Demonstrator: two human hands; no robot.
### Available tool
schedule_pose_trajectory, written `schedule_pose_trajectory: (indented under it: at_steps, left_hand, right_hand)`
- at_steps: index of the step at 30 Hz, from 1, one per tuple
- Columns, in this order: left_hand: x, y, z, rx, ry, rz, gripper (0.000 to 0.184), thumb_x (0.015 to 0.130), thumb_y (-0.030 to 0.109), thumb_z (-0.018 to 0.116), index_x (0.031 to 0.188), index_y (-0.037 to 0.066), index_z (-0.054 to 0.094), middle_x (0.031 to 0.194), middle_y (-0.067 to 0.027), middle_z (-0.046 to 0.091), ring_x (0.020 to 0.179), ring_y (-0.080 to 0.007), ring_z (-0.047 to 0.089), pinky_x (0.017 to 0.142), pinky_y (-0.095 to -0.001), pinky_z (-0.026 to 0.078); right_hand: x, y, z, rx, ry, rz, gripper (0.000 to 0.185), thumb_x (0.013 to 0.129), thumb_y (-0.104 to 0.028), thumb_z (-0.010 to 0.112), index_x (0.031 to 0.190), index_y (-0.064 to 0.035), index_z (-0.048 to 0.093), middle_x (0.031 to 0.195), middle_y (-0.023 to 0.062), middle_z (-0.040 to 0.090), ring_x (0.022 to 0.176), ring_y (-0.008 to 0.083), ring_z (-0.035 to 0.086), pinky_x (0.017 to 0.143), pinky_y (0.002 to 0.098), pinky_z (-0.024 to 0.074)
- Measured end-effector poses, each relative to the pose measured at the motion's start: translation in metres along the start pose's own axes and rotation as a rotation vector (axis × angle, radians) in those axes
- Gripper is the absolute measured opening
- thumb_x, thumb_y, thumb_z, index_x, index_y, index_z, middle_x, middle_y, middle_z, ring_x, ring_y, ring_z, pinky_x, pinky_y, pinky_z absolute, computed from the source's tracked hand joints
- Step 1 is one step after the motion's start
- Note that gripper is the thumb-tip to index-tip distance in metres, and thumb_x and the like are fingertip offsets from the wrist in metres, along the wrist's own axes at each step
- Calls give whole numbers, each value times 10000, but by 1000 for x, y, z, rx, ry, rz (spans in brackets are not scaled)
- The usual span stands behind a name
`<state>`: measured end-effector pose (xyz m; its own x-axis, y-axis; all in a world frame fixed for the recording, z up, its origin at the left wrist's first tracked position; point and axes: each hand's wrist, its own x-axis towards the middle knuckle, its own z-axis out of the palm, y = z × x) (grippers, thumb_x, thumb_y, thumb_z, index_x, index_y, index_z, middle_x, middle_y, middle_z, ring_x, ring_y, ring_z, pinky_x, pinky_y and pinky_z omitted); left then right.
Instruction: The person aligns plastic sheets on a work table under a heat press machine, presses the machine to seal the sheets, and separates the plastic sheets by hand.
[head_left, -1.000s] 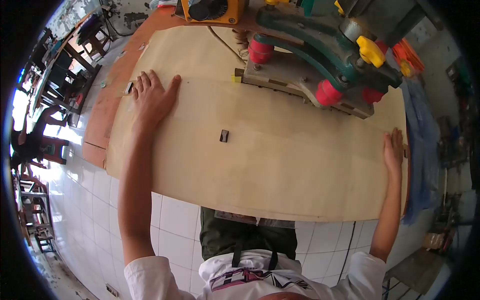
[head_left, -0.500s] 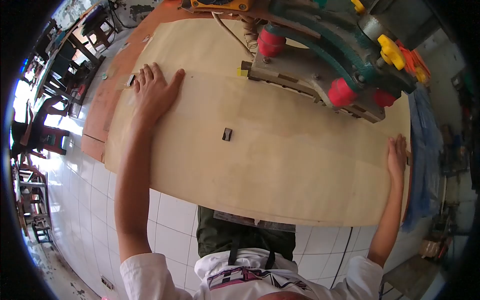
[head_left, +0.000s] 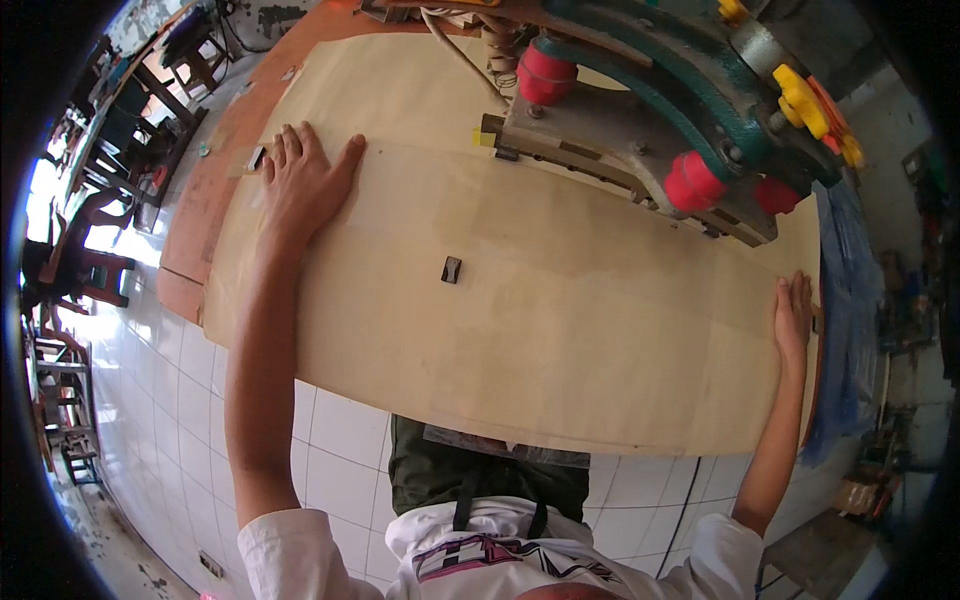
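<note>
A large tan sheet (head_left: 560, 330) lies spread over the work table in front of me. My left hand (head_left: 305, 180) rests flat on its left part, fingers spread and thumb out. Near those fingertips sits a small dark piece (head_left: 257, 157) at the sheet's edge. At the far right, my right hand (head_left: 793, 315) lies flat along the sheet's edge with fingers stretched out. Between the hands, a small dark rectangular piece with a lighter middle (head_left: 451, 270) lies on the sheet; neither hand touches it.
A green machine arm (head_left: 640, 90) with red rubber mounts (head_left: 546, 75) and yellow knobs (head_left: 800, 102) holds a long metal bar (head_left: 600, 150) above the sheet. Brown table surface (head_left: 190, 240) shows at left. Blue plastic (head_left: 845, 320) hangs at right. Stools (head_left: 105, 275) stand on the tiled floor.
Both hands stay flat on the sheet in nearly the same places. The view has shifted slightly, so the machine appears a little farther right.
</note>
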<state>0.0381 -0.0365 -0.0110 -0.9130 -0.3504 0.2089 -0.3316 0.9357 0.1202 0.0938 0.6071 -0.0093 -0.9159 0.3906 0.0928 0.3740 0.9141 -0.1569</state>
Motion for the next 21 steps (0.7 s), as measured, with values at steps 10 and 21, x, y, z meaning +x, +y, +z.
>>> schedule_pose_trajectory:
  at_steps: [10,21]
  left_hand:
    - [1,1,-1,7,2,5,932,872,681,332,1424,-62,220,1490,-263,186,1410,-353,137,1143,-444,86]
    - [6,-1,5,-2,26,4,936,857,682,345,1421,-58,241,1491,-261,190,1416,-339,127,1142,-453,74]
  right_hand:
    - [0,1,-2,-41,-3,-12,752,947,-564,243,1456,-13,197,1527,196,134,1424,326,79,1143,441,60]
    - [4,8,2,-27,-8,-11,753,949,-560,246,1457,-8,188,1528,196,127,1426,317,73,1148,424,42]
